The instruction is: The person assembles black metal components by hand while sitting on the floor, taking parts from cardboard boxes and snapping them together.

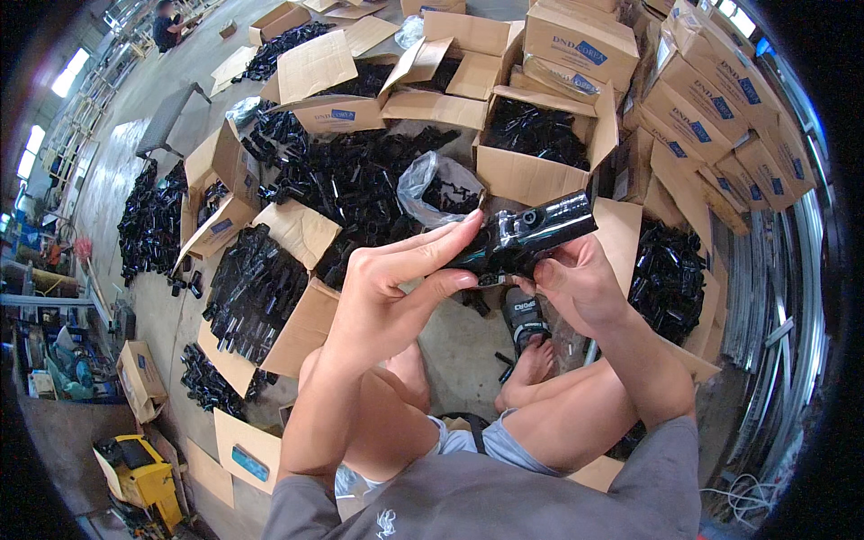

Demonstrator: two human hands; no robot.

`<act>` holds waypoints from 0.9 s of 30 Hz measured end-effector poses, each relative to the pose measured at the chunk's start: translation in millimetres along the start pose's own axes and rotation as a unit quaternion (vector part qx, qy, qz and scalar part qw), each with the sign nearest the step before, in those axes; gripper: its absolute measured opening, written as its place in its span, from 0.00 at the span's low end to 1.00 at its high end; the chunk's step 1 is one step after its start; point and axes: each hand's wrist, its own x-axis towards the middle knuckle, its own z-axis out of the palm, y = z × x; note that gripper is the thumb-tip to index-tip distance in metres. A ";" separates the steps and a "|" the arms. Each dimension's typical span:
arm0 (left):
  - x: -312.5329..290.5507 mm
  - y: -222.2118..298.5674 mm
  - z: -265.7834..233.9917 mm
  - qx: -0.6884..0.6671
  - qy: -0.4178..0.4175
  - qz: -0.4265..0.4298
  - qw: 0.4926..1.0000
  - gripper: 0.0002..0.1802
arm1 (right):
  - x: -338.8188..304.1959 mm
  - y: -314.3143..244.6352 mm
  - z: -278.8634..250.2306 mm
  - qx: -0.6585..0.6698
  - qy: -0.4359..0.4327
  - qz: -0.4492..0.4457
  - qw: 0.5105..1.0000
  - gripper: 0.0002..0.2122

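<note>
A glossy black tubular pipe fitting (544,223) with a round screw hole on its side is raised in front of me, above my knees. My left hand (391,283) pinches its left end between thumb and fingers. On the other side, the thumb and fingers of my right hand (580,281) grip its lower edge. Part of the fitting's underside is hidden behind my fingers. Just behind it stands a clear plastic bag (421,187) holding small dark parts. A large heap of similar black fittings (360,180) lies on the floor beyond my left hand.
Open cardboard boxes of black fittings surround me, including one ahead (537,168) and one at left (255,286). Closed cartons (711,108) are stacked at far right beside long metal profiles (765,297). A yellow container (148,486) sits at lower left. Another person (167,27) sits far off.
</note>
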 end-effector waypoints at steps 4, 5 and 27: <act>-0.1 -0.4 4.4 -0.022 0.013 -0.006 1.000 0.28 | 0.4 4.1 -1.7 0.024 0.003 -0.003 1.000 0.16; -0.2 -1.2 5.8 -0.030 0.016 -0.010 0.999 0.28 | 0.5 5.1 -3.2 0.032 0.004 -0.006 0.999 0.16; 5.5 -37.5 46.7 -0.502 0.188 -0.374 0.757 0.14 | 82.0 98.8 -97.6 -0.356 0.157 0.159 0.907 0.15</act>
